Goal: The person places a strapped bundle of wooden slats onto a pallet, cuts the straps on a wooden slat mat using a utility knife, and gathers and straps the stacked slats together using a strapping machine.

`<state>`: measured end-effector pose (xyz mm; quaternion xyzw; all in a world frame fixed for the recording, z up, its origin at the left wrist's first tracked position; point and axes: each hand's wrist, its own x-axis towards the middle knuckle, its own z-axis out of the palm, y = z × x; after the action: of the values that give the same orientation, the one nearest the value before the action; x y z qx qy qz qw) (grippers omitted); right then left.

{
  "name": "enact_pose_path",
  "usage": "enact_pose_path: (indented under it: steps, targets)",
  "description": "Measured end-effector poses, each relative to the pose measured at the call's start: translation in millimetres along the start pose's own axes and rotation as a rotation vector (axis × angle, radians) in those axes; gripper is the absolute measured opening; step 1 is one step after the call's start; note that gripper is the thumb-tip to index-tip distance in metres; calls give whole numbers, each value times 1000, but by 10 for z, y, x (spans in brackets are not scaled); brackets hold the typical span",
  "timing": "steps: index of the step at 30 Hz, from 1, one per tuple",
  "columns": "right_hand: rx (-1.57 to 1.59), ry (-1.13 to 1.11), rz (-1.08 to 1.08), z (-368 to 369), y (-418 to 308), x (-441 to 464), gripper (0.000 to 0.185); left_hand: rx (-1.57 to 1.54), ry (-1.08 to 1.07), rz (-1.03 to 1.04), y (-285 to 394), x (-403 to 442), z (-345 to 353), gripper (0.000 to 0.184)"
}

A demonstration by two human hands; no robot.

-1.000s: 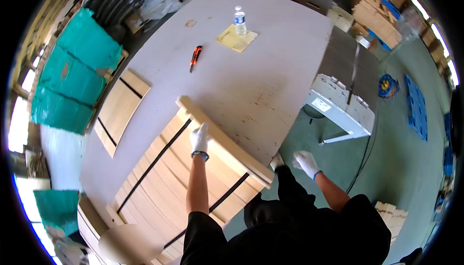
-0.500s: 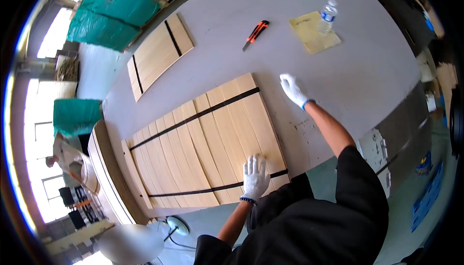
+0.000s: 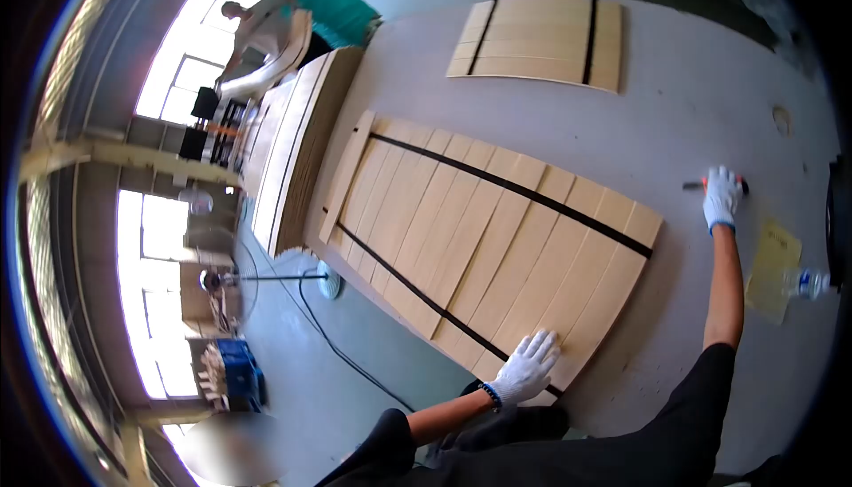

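My left hand (image 3: 527, 368), in a white glove, lies flat with fingers stretched on the near right corner of a large slatted wooden panel (image 3: 497, 247). Two black straps run along the length of this panel, and the hand rests by the nearer one. Farther right, my right hand (image 3: 722, 196), gloved as well, is closed over an orange and black utility knife (image 3: 744, 188) on the grey table. The knife's blade end shows left of the fingers, its other end to the right; the middle is hidden under the hand.
A smaller strapped panel (image 3: 537, 39) lies at the table's far side. Near my right arm are a yellow paper (image 3: 774, 261) and a water bottle (image 3: 809, 284). Stacked boards (image 3: 306, 145) stand at left, with a person (image 3: 266, 30) behind them. A fan (image 3: 226, 281) stands on the floor.
My right hand has moved from bare table to the utility knife and closed over it. The left hand stays on the panel. The view has turned left.
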<state>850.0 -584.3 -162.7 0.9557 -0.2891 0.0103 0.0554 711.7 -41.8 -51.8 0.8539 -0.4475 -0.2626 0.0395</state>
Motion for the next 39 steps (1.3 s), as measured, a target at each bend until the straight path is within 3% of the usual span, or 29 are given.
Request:
enact_pose_path:
  steps: [3, 8, 10, 16, 19, 21, 23, 27, 29, 31, 32, 34, 35, 39]
  targets:
    - [-23, -30, 36, -119, 11, -120, 25, -10, 10, -11, 13, -6, -46, 62]
    - [278, -50, 242, 38, -68, -743, 32, 13, 144, -8, -22, -43, 162, 59]
    - [352, -139, 281, -24, -137, -1199, 36, 1, 204, -5, -24, -81, 192, 57]
    - [492, -135, 366, -275, -521, -2899, 32, -109, 442, 133, -290, -243, 533, 44]
    - [789, -27, 495, 294, -549, -3851, 21, -154, 385, 179, -581, -554, 691, 36]
    - [985, -35, 717, 437, -536, -4428, 24, -171, 336, 219, -747, -926, 786, 39]
    - [1212, -52, 964, 146, -1036, -4987, 23, -170, 352, 285, -1066, -1354, 932, 40]
    - [1535, 39, 954, -298, -1797, -5763, 17, -111, 437, 324, -1696, -2187, 1094, 25]
    - [1535, 52, 902, -714, -2359, -5851, 13, -302, 62, 64, -2032, -2579, 1256, 31]
    - [1503, -39, 906, -907, -2785, -5802, 10, -482, -139, -246, -2561, -3014, 1814, 37]
    - [1505, -62, 846, -921, -3007, -5744, 11, -520, -237, -301, -2856, -3322, 1970, 43]
    - [1538, -114, 755, -1031, -3455, -5548, 11, -547, -505, -608, -3297, -3955, 2020, 40]
    - [1560, -142, 721, -1149, -3699, -5419, 11, -541, -404, -613, -3668, -4207, 2595, 43]
    - [1628, -250, 479, -1279, -4496, -4826, 11, -551, -243, -708, -4361, -4992, 2492, 48]
